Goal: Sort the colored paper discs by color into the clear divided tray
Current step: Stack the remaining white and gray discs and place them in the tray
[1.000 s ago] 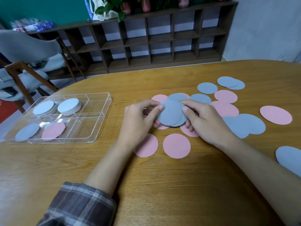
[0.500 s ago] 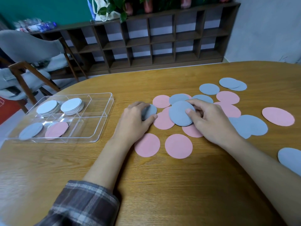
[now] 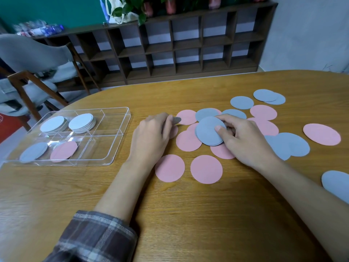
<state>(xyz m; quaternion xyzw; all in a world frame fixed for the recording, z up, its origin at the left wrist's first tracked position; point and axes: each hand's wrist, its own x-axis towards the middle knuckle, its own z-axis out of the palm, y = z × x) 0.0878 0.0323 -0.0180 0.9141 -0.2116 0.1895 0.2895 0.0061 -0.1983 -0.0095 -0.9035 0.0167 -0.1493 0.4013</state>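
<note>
Head view, the only one I have. My right grip (image 3: 243, 142) pinches a small stack of grey-blue discs (image 3: 207, 132), thumb on top and fingers underneath. The stack is tilted above the pink discs (image 3: 188, 141) lying mid-tabletop (image 3: 188, 214). My left grip (image 3: 151, 135) is curled round a single grey-blue disc (image 3: 177, 120). Only a dark edge of it shows past the fingers, so I cannot judge how securely it sits. The clear divided tray (image 3: 115, 161) stands well off to the left, apart from both hands.

The stack worries me most. It is thin paper held by one pinch near the rim, so I expect it could fan out or shed a sheet on the way across.

One pink disc (image 3: 222, 153) lies directly under my right fingers. It might cling and ride along into the wrong compartment.

In the tray, the grey-blue pile (image 3: 34, 151) sits just beside the lone pink one (image 3: 64, 151), with only a low divider between them. A careless drop could straddle that divider or land on the pink.

The two far piles (image 3: 82, 121) look paler, close enough to grey-blue that I could misjudge the colour.

My left wrist hovers near another pink disc (image 3: 169, 168), and a sweep leftward may drag it. The tray looks light and may slide if nudged.
</note>
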